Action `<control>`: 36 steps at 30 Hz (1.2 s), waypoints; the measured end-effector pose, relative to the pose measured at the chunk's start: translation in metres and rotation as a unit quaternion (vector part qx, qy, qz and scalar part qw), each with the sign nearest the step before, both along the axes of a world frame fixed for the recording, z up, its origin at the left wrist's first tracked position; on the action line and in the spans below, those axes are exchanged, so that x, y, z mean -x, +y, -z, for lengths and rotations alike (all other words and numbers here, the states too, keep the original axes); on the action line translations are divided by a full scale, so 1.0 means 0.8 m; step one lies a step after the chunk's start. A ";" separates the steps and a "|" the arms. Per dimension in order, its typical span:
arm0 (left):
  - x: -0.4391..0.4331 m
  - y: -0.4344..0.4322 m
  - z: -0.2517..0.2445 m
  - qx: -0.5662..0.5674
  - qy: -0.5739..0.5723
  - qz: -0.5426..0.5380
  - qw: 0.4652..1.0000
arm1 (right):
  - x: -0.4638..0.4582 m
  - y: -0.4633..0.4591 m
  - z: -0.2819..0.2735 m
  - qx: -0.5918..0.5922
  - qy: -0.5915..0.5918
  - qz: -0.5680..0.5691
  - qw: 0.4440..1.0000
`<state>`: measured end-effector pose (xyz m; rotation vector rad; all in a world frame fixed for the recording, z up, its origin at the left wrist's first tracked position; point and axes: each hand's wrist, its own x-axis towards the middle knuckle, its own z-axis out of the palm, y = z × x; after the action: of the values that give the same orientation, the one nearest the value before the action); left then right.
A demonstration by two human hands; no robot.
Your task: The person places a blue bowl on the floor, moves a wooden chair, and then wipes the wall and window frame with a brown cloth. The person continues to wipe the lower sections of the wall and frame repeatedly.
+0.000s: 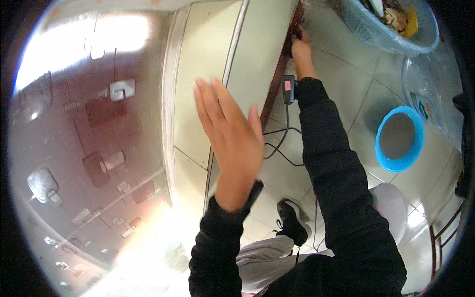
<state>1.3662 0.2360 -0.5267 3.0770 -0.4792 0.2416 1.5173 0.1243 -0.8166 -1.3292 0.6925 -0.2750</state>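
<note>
My left hand (pixel 233 137) is raised with its back to the camera, over the pale tiled ledge (pixel 196 111) beside a window; its fingers are extended and the thumb stands apart. Nothing shows in it. My right hand (pixel 303 52) reaches down at the dark reddish-brown edge (pixel 274 96) under the ledge. Its fingers are curled near a dark object there, and whether it grips it I cannot tell. Beside my right wrist is a black power adapter or plug block (pixel 288 89) with a pink label and a black cable (pixel 287 122) running down from it.
On the tiled floor (pixel 334 100) stands a blue basin (pixel 419 139) with murky liquid. A light-blue plastic basket (pixel 426 44) lined with clear film holds waste at the upper right, with clear plastic packaging below it. A round grey stool seat (pixel 393 208) and a black shoe (pixel 293 221) are lower down.
</note>
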 end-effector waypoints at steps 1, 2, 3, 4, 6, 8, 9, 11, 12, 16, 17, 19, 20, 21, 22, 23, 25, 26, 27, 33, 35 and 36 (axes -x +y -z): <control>0.033 0.010 0.000 -0.001 0.021 -0.026 0.999 | 0.003 0.000 0.000 0.014 0.006 -0.001 1.000; 0.062 0.025 0.001 0.015 0.019 -0.008 1.000 | 0.012 0.010 0.000 0.027 -0.033 -0.001 0.999; 0.091 0.040 0.006 0.019 0.032 -0.015 0.999 | 0.026 0.020 0.001 0.009 -0.040 -0.002 0.999; 0.120 0.055 0.010 0.005 0.049 -0.029 0.998 | 0.044 0.032 0.002 -0.034 -0.029 0.004 0.999; 0.171 0.090 0.018 -0.032 0.046 -0.062 0.997 | 0.082 0.071 0.001 0.019 -0.001 -0.018 1.000; 0.213 0.121 0.023 -0.079 -0.011 -0.068 0.995 | 0.140 0.119 -0.002 0.062 0.017 -0.032 0.997; 0.230 0.135 0.025 -0.094 -0.013 -0.104 0.990 | 0.175 0.144 -0.006 0.097 0.002 -0.036 0.995; 0.253 0.157 0.027 -0.131 -0.046 -0.127 0.982 | 0.240 0.191 -0.016 0.058 -0.050 -0.031 0.997; 0.261 0.164 0.029 -0.130 -0.034 -0.145 0.980 | 0.273 0.209 -0.023 -0.015 0.000 -0.059 0.998; 0.266 0.178 0.039 -0.118 -0.019 -0.174 0.978 | 0.341 0.256 -0.045 -0.196 0.099 -0.087 0.972; 0.262 0.179 0.042 -0.114 -0.001 -0.187 0.976 | 0.336 0.256 -0.045 -0.212 0.063 -0.074 0.972; 0.259 0.183 0.047 -0.148 -0.019 -0.159 0.976 | 0.308 0.239 -0.043 -0.276 0.069 -0.036 0.958; 0.259 0.185 0.049 -0.161 -0.020 -0.158 0.974 | 0.289 0.223 -0.039 -0.142 0.045 -0.049 0.988; 0.258 0.188 0.052 -0.173 -0.025 -0.159 0.972 | 0.260 0.200 -0.033 -0.102 0.010 -0.053 0.993; 0.259 0.191 0.053 -0.192 -0.026 -0.147 0.970 | 0.228 0.174 -0.027 -0.104 0.015 -0.051 0.993; 0.260 0.195 0.055 -0.194 -0.030 -0.147 0.969 | 0.200 0.150 -0.025 0.035 -0.062 -0.030 0.997; 0.261 0.199 0.059 -0.195 -0.033 -0.143 0.970 | 0.147 0.099 -0.027 -0.071 -0.073 -0.030 0.994; 0.261 0.200 0.061 -0.201 -0.032 -0.154 0.967 | 0.141 0.093 -0.031 -0.099 -0.068 -0.031 0.992; 0.260 0.201 0.062 -0.204 -0.035 -0.149 0.967 | 0.134 0.087 -0.034 -0.124 -0.067 -0.026 0.990; 0.263 0.190 0.052 -0.182 -0.006 -0.168 0.969 | 0.258 0.216 -0.038 0.044 -0.029 -0.023 0.998; 0.261 0.186 0.046 -0.169 0.005 -0.175 0.970 | 0.333 0.279 -0.046 -0.026 -0.006 -0.046 0.999; 0.259 0.185 0.044 -0.165 -0.007 -0.161 0.973 | 0.366 0.304 -0.052 0.013 -0.022 -0.073 0.997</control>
<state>1.1594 0.3842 -0.5620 3.4721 -0.0142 0.2050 1.2242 0.3672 -0.7751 -1.3869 0.5537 -0.1953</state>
